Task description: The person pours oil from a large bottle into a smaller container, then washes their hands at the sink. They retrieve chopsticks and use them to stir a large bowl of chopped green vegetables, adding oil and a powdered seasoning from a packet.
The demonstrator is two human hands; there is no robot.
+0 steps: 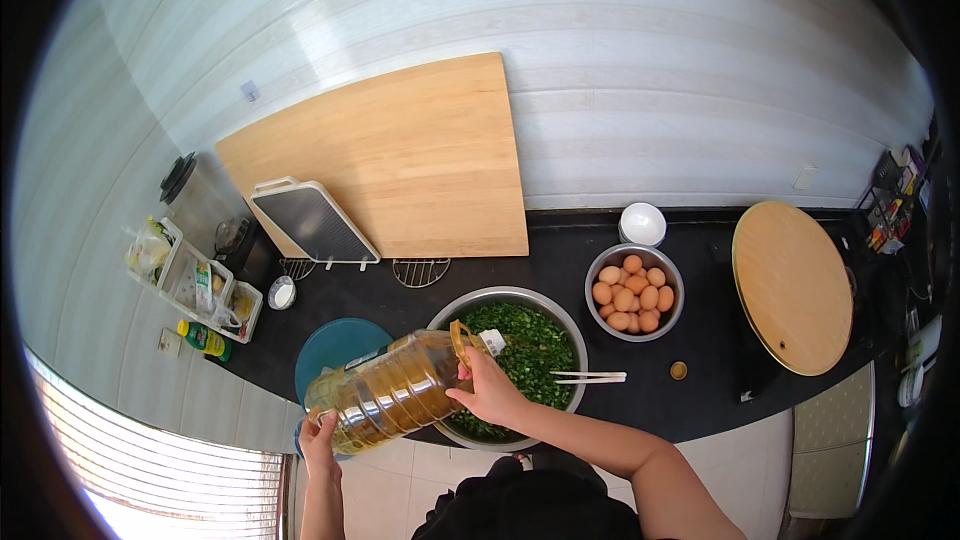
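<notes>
A large clear plastic bottle of golden oil [385, 395] lies tilted almost on its side, its white mouth over a steel bowl [574, 332]. My right hand [490, 395] is closed round the bottle's handle by the neck. At the base, my left hand [320, 445] grips and supports the bottle. Chopped green leaves [530, 352] fill much of the bowl, partly hidden by the bottle and right hand. I cannot make out a stream of oil. White chopsticks [592, 377] rest across the bowl's right rim, tips in the greens.
A teal round basin [335, 333] sits partly under the bottle. Brown eggs [636, 285] fill a steel bowl, with a white bowl [642, 224] behind. A yellow cap [679, 370] lies right; beyond stands a round wooden board [790, 285]. A large board [420, 160] leans on the wall.
</notes>
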